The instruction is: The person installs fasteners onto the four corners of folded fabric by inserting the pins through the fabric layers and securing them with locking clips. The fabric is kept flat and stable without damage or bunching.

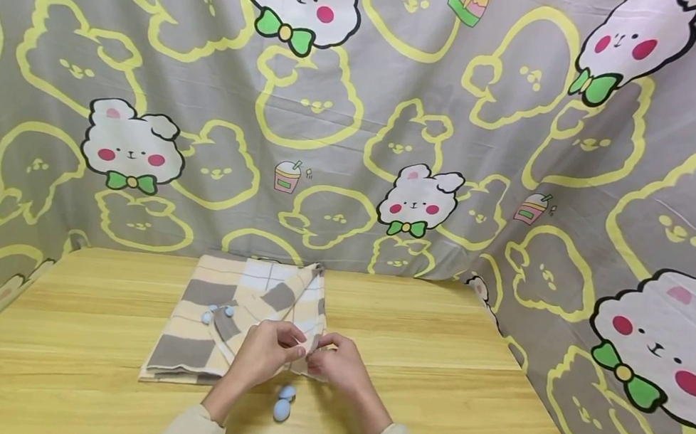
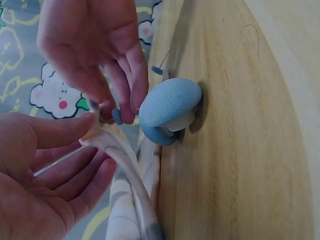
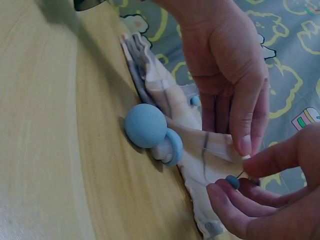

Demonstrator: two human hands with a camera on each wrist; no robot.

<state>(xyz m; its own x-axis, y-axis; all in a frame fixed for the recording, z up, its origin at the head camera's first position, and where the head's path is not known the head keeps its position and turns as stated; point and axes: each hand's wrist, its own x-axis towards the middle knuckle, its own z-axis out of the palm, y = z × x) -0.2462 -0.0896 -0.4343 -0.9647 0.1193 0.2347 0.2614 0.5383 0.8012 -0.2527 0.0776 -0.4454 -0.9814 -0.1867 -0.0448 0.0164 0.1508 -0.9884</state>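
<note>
A plaid blanket [image 1: 181,327] in beige, grey and white lies folded on the table, with a corner raised at its near edge. My left hand [image 1: 268,351] pinches that corner between thumb and fingertips, as the left wrist view shows. Facing it, my right hand [image 1: 337,365] holds a pin with a small blue head [image 3: 232,181] between its fingers, close against the cloth. Whether the needle passes through the fabric is hidden by the fingertips. Two blue fabric-covered caps [image 3: 145,125] with whitish stems lie on the table just in front of the hands.
More blue pieces [image 1: 208,316] lie on the blanket's left part. Another blue-headed pin [image 2: 157,70] with its needle pointing up shows beyond the caps in the left wrist view. The wooden table [image 1: 462,402] ends at a patterned grey curtain [image 1: 343,145] behind and at the sides.
</note>
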